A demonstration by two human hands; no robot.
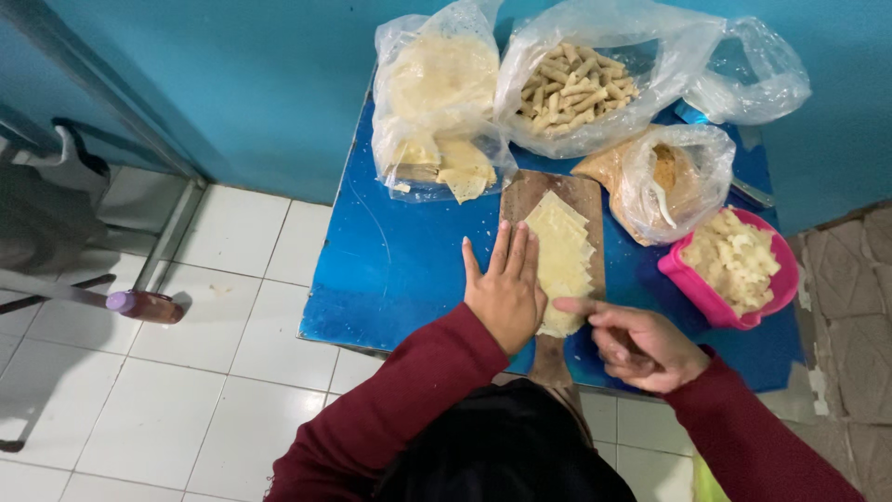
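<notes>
The left hand (505,290) hides part of the wooden board (556,200). The board's handle end vanishes behind the person's head (506,446).

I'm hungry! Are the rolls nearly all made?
Some look done: a clear bag of finished rolls sits at the back. In hand: the left hand presses flat on the wrapper sheets on the wooden board, and the right hand pinches their lower edge. Left: the pink tub of filling looks full.

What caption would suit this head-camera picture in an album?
Left hand flat on pale dough sheets on a wooden board; right hand pinches the stack's edge.
</notes>
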